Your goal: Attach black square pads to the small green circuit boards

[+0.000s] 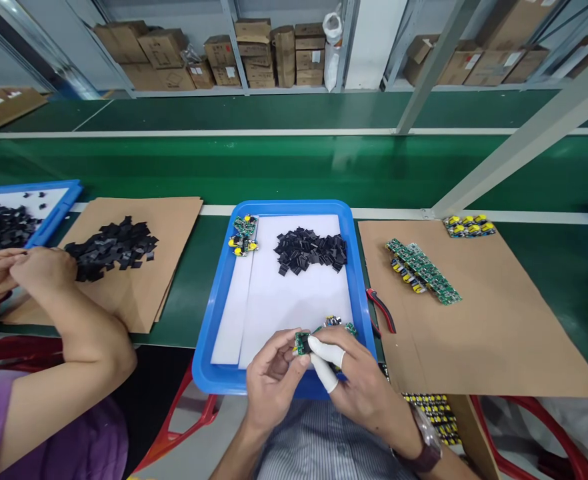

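Over the near edge of a blue tray (197, 363), my left hand (273, 380) pinches a small green circuit board (301, 343) between thumb and fingers. My right hand (354, 377), with white finger cots on the thumb and a finger, is closed at the board's right side. A small dark piece shows at those fingertips, pressed against the board; its edges are partly hidden. Farther up on the tray's white sheet lies a pile of black square pieces (310, 251). A few boards with yellow parts (244, 237) sit in the tray's far left corner. More boards (333, 321) are partly covered behind my right hand.
Red-handled pliers (383, 311) lie by the tray's right side. Cardboard (484, 333) on the right carries strips of boards (424, 272). To the left, a co-worker's hands (34, 270) are near another black pile (114, 248). A slanted white post (519, 137) rises at right.
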